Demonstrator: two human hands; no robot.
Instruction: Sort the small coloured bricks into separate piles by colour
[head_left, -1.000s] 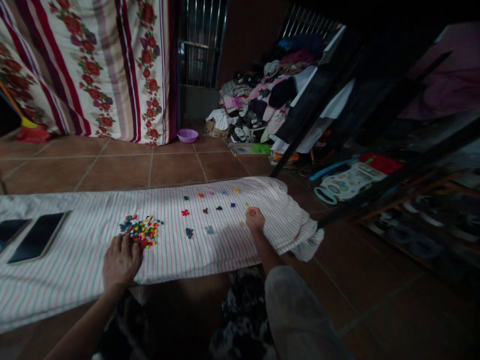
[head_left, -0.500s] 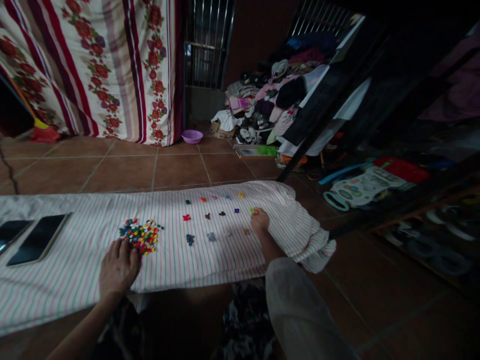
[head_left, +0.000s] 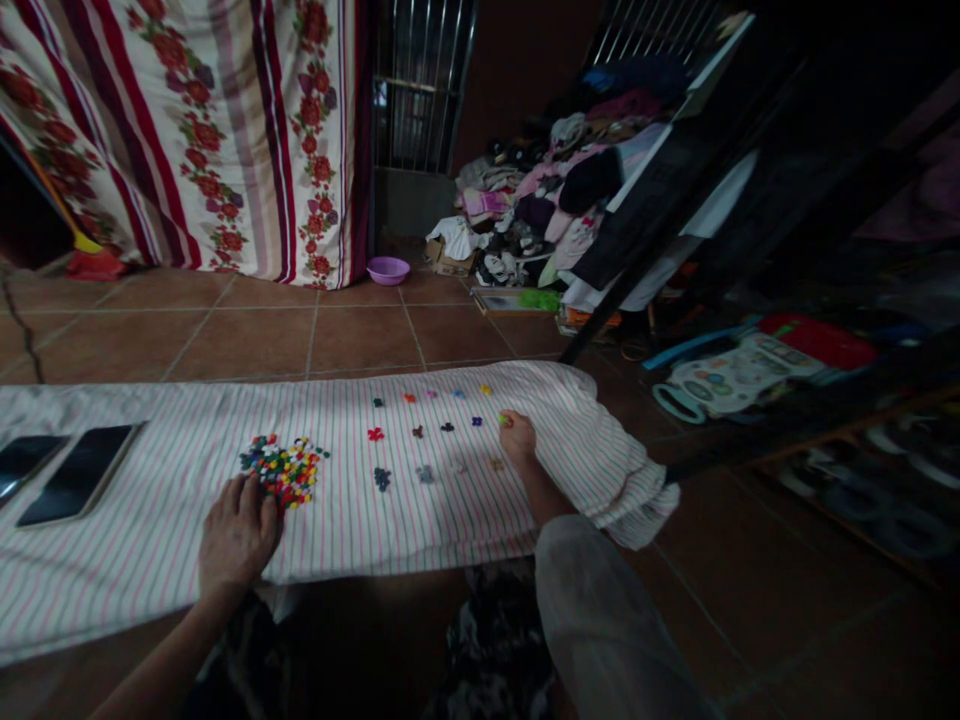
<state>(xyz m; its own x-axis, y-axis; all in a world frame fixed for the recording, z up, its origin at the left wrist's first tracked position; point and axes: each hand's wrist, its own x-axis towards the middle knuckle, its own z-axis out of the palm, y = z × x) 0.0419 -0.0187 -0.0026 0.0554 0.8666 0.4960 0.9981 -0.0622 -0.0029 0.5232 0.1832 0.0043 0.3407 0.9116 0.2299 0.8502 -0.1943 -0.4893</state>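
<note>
My left hand (head_left: 238,530) rests palm down on the striped cloth, fingers extended and touching the near edge of a mixed heap of small coloured beads (head_left: 289,468). At the right, my right hand (head_left: 519,438) has its fingers pinched together at some lime-green beads (head_left: 505,419), partly covered by the fingertips. Small one-colour groups lie in rows between the hands: red beads (head_left: 376,434), brown beads (head_left: 418,432), purple beads (head_left: 477,421), yellow beads (head_left: 486,389), dark grey beads (head_left: 382,479), light grey beads (head_left: 425,475) and tan beads (head_left: 496,463).
Two phones lie at the left on the striped cloth (head_left: 187,420), the nearer one a dark-screened phone (head_left: 79,475). Beyond are a tiled floor, a purple basin (head_left: 388,270), a heap of clothes (head_left: 540,195) and a toy walker (head_left: 739,375). A dark slanting post stands at the right.
The view has shifted slightly. My left hand stays beside the heap, and my right hand remains at the lime-green beads with hardly any movement.
</note>
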